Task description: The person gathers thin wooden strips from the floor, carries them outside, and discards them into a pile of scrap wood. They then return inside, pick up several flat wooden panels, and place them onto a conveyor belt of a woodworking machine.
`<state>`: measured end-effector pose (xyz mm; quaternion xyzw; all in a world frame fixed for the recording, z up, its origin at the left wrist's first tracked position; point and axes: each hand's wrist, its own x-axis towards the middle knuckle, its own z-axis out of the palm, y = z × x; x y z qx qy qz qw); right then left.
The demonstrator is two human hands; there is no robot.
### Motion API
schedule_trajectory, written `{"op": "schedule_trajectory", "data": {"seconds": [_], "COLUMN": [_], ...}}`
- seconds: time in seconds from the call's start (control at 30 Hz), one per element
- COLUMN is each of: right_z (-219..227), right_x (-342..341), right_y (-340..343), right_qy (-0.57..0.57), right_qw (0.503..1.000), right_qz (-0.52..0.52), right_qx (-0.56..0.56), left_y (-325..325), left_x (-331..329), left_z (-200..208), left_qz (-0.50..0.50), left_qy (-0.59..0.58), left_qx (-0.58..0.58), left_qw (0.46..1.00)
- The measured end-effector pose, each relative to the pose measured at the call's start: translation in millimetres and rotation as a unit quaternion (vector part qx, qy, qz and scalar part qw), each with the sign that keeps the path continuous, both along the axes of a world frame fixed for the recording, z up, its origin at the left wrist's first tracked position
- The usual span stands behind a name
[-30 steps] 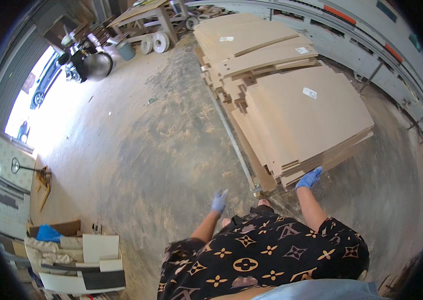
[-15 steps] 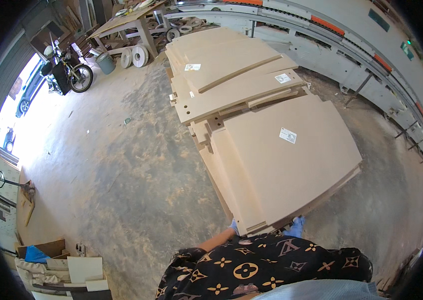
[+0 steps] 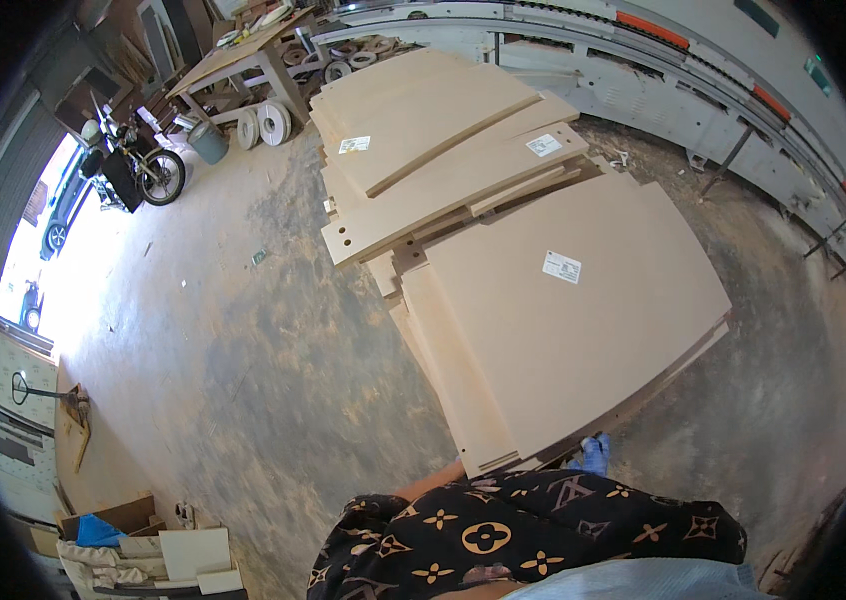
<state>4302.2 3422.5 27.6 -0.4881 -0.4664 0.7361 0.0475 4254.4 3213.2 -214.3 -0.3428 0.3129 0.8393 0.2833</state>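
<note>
A large tan fibreboard panel (image 3: 583,330) with a white label lies on top of a stack in front of me. My right hand (image 3: 595,454), in a blue glove, is at the panel's near edge, its fingers bent and closed against the boards there. My left forearm (image 3: 433,481) reaches to the near left corner of the same stack. My left hand is hidden behind that corner, so its fingers do not show. Patterned black cloth (image 3: 513,530) covers part of both arms.
More labelled boards (image 3: 433,110) are piled behind the panel. A long white machine (image 3: 643,105) borders the far right side. A motorbike (image 3: 138,165) stands by the bright doorway, close to a wooden table (image 3: 243,50). Offcuts (image 3: 193,555) fill a corner at lower left.
The whole view has tilted slightly, turning the scene counterclockwise. My left glove, partly visible earlier at the stack's corner, is now out of sight. My right hand stays at the near edge.
</note>
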Motion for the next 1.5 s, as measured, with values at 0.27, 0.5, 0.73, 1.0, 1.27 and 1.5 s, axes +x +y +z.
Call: {"op": "schedule_trajectory", "data": {"seconds": [0.27,0.5,0.73,1.0,1.27,1.5], "right_z": [-30.3,-58.6,-81.2,-23.7,-130.0,-117.0], "right_x": [-13.6,-30.3,-72.5,-176.7,-154.8,-359.2], "right_y": [6.6,11.4,13.1,-73.1,-202.8,-382.8], "right_qy": [0.069,0.120,0.222,0.234,-0.009,-0.076], "right_qw": [0.989,0.987,0.954,0.917,0.989,0.938], "right_qz": [0.125,0.078,-0.026,-0.141,-0.144,0.338], "right_qx": [0.029,0.073,0.200,0.290,-0.029,-0.025], "left_y": [15.1,23.7,-90.0,-462.5,-542.7,-582.0], "left_x": [-34.1,-65.7,-40.8,-62.9,-155.1,-332.4], "left_z": [-5.8,1.8,66.7,84.5,64.3,101.0], "left_qz": [-0.004,-0.022,-0.189,-0.211,-0.075,-0.099], "left_qy": [0.047,0.096,0.206,0.038,-0.002,0.103], "left_qx": [0.003,0.034,-0.215,-0.454,-0.355,-0.334], "left_qw": [0.999,0.995,0.936,0.865,0.932,0.932]}}
